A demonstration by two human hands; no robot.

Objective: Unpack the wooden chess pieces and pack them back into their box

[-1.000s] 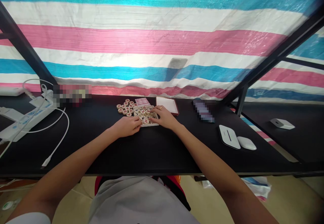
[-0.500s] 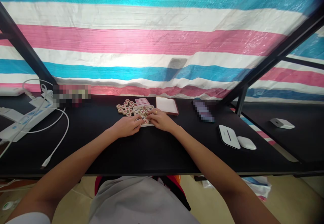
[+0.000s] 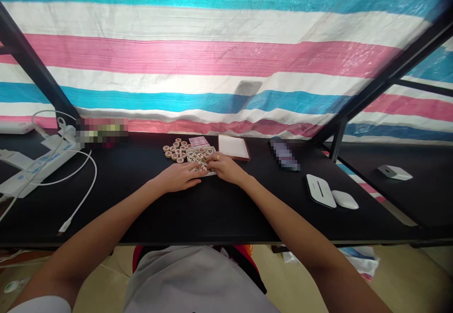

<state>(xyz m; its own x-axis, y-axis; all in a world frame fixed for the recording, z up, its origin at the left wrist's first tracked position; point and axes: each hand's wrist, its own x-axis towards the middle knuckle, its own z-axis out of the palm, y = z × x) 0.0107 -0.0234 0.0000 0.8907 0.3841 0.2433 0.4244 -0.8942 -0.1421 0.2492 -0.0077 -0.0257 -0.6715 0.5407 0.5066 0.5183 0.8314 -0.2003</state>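
Note:
A shallow white box [image 3: 211,174] holds several round Chinese chess pieces [image 3: 200,156], pale with red or black characters. My left hand [image 3: 181,176] reaches over the near left part of the box, fingers stretched out on the pieces and thumb held apart near the front edge. At the right side of the box, my right hand [image 3: 226,167], with a ring on one finger, has its fingers bent and closed down on a piece; the fingertips are partly hidden. Left of the box, more loose pieces [image 3: 175,148] lie in a cluster on the black table [image 3: 212,214].
Behind the box lies a folded pink-and-white sheet [image 3: 198,141]. A box lid [image 3: 233,147] rests to its right. Further right are a phone [image 3: 284,155], a white slotted device [image 3: 320,190] and a rounded white case [image 3: 345,199]. A power strip [image 3: 38,166] with cables occupies the left.
My left thumb has spread away from the fingers, and the left hand has shifted slightly right over the pieces. My right hand has barely moved.

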